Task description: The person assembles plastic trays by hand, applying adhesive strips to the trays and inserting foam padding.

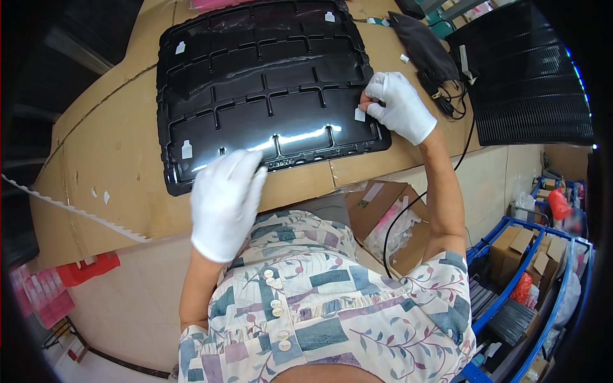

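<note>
A shiny black plastic tray (294, 105) with moulded ribs lies on a cardboard-covered table before me. White stickers mark it near its corners: one at the far left (181, 48), one at the far right (329, 16) and one at the near left (187, 149). My right hand (402, 108), in a white glove with bare fingertips showing, pinches a small white sticker (360, 115) at the near right corner. My left hand (227, 201), also gloved, rests over the tray's near edge with its fingers stretched out and nothing visible in it.
Cardboard (108, 166) covers the table. A dark pouch (424, 41) and a coiled black cable (447, 102) lie right of the tray. Black ribbed sheets (530, 83) stand farther right. Below are an open carton (399, 220) and a blue rack (511, 220) with boxes.
</note>
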`<state>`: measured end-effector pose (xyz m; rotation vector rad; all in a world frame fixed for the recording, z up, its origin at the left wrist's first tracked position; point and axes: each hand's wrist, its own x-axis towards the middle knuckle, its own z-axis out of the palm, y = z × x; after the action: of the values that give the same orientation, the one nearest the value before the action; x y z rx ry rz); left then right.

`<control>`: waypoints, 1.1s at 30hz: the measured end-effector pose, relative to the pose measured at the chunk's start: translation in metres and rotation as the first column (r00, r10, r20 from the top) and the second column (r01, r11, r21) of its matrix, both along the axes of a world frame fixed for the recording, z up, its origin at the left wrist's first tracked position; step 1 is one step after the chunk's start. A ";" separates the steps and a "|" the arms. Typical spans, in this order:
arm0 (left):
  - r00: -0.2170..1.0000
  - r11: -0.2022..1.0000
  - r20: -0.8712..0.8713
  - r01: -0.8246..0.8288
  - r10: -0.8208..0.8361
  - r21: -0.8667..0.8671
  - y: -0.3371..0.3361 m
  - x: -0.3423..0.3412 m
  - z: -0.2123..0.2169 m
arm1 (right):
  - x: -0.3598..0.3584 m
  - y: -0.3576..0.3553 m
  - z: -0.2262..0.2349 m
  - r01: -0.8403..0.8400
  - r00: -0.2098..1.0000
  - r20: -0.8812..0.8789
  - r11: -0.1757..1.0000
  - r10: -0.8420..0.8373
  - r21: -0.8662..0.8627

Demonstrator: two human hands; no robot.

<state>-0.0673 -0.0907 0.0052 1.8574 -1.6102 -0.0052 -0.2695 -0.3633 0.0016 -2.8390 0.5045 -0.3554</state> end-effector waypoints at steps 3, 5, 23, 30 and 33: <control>0.999 0.997 0.034 0.011 -0.014 0.074 -0.013 -0.004 -0.018 | 0.002 0.001 0.003 0.009 0.995 -0.099 1.000 -0.011 -0.027; 0.997 0.997 0.075 -0.004 -0.002 0.071 -0.015 -0.004 -0.024 | 0.003 0.004 0.002 0.009 0.990 -0.138 0.994 -0.024 -0.109; 0.993 0.997 0.095 0.065 -0.068 0.035 -0.018 0.003 -0.032 | 0.002 0.025 -0.004 -0.136 0.989 -0.119 0.892 0.093 -0.431; 0.999 0.996 0.033 0.040 -0.043 0.077 -0.012 0.001 -0.031 | 0.002 0.038 -0.003 -0.107 0.993 0.031 0.987 0.111 -0.117; 0.998 0.999 0.061 0.035 -0.034 -0.028 -0.009 0.001 -0.033 | -0.012 0.029 -0.003 0.215 0.917 0.293 0.954 -0.271 0.209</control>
<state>-0.0659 -0.0999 -0.0277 1.8234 -1.6748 0.0597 -0.2814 -0.3346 -0.0016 -2.4863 0.7799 -0.7632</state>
